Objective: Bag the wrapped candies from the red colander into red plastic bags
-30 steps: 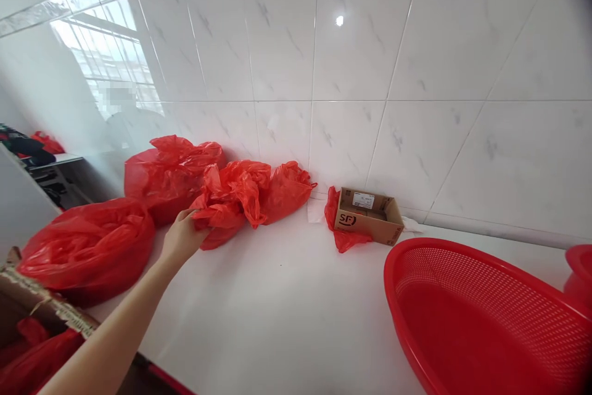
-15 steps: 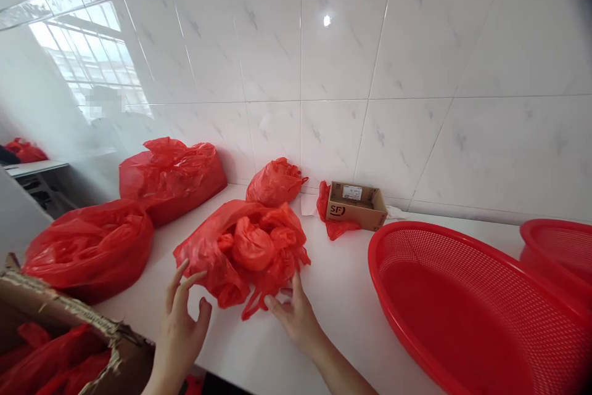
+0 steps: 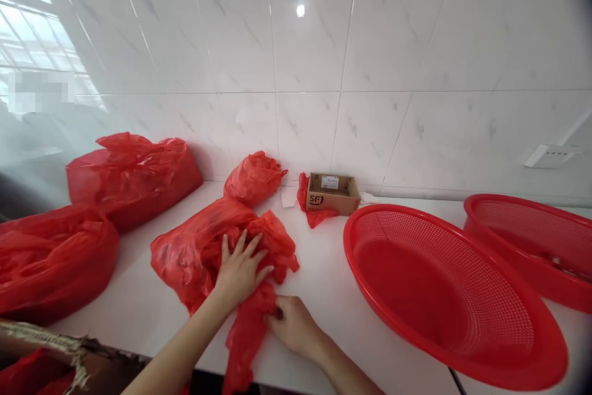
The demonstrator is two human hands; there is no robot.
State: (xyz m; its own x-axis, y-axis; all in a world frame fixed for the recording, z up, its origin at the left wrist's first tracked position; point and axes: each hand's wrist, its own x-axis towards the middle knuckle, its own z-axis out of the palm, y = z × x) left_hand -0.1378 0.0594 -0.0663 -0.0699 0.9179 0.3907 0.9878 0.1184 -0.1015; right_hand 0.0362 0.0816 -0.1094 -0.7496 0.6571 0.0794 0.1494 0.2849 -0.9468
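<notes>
A crumpled red plastic bag [image 3: 180, 253] lies on the white table in front of me, its mouth toward the right. My left hand [image 3: 241, 268] rests on the mouth with fingers spread, pressing on the bunched plastic inside. Just right of it, my right hand [image 3: 293, 324] is closed on a strip of red plastic bag [image 3: 250, 336]. That strip hangs down toward the table's front edge. Whether it is a separate bag or part of the large one, I cannot tell.
Red bags [image 3: 134, 179] stand at the left and a smaller bundle [image 3: 255, 178] by the wall. A small cardboard box [image 3: 330, 203] sits behind. Two red plastic baskets [image 3: 356, 253] fill the right. A torn carton [image 3: 41, 336] is at the lower left.
The crumpled bag was drawn from near the wall toward me. My right hand came into view and now grips red plastic; the left hand moved onto the bag's mouth. The view shifted right.
</notes>
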